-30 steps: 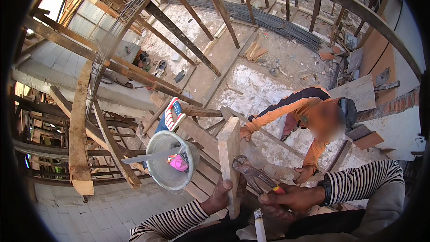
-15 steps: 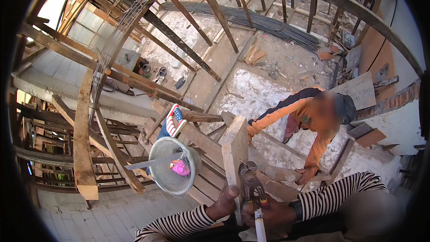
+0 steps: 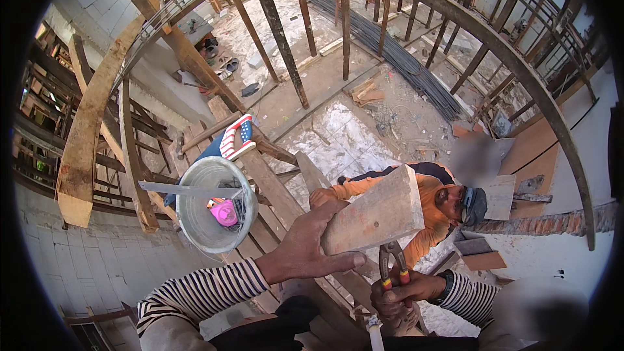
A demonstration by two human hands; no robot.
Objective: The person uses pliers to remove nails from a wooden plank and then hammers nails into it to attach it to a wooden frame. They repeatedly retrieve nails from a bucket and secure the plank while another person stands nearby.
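Note:
My left hand (image 3: 302, 244) is closed round the near left end of a short, thick wooden board (image 3: 377, 214), its thumb lying along the lower edge. The board is tilted, with its broad face up. In my right hand (image 3: 406, 296) is a pair of pincers (image 3: 394, 266) with red and yellow handles. Their jaws are at the board's lower right edge; whether they grip a nail there I cannot tell. A cigarette (image 3: 374, 333) with an ash tip shows at the lower edge, in front of the right hand.
A grey bucket (image 3: 188, 234) on the planks at left holds a pink item (image 3: 224, 213), with a flat metal blade (image 3: 185, 189) across it. Beside it is a flag-patterned saw handle (image 3: 229, 146). A co-worker in orange (image 3: 426, 237) stands beyond the board. Rebar (image 3: 390, 42) lies below.
The board has swung from upright and edge-on to tilted, broad face showing. My left hand has risen onto its end, and the pincers have moved right and down. The co-worker's face has turned up.

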